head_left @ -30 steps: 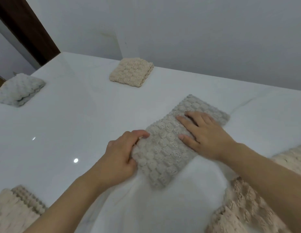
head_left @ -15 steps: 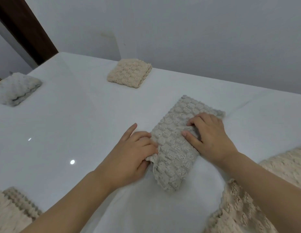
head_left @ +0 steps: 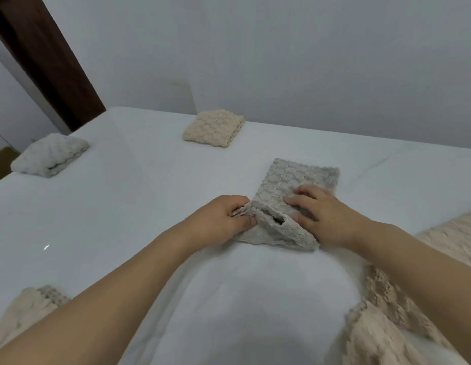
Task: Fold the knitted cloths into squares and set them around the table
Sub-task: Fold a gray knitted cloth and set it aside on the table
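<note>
Since the earlier frames, the left hand (head_left: 224, 219) has lifted the near end of the grey knitted cloth (head_left: 287, 204) off the tabletop (head_left: 139, 206) and begun turning it over toward the far end, so the strip now looks shorter with a raised, open fold at its near edge. That hand pinches the cloth's near left corner, fingers curled around the bunched edge. The right hand (head_left: 318, 214) lies on the middle of the same cloth, fingers slightly bent and pressing it down; it has drawn a little nearer along the strip.

Two folded squares sit further out on the white tabletop: a beige folded cloth (head_left: 214, 128) near the far edge and a white folded cloth (head_left: 50, 154) at the far left; both lie where they did before. At the near left edge is one cream cloth (head_left: 23, 309). At the near right lie two more cream cloths (head_left: 387, 325), unfolded and partly cut off by the right forearm.
</note>
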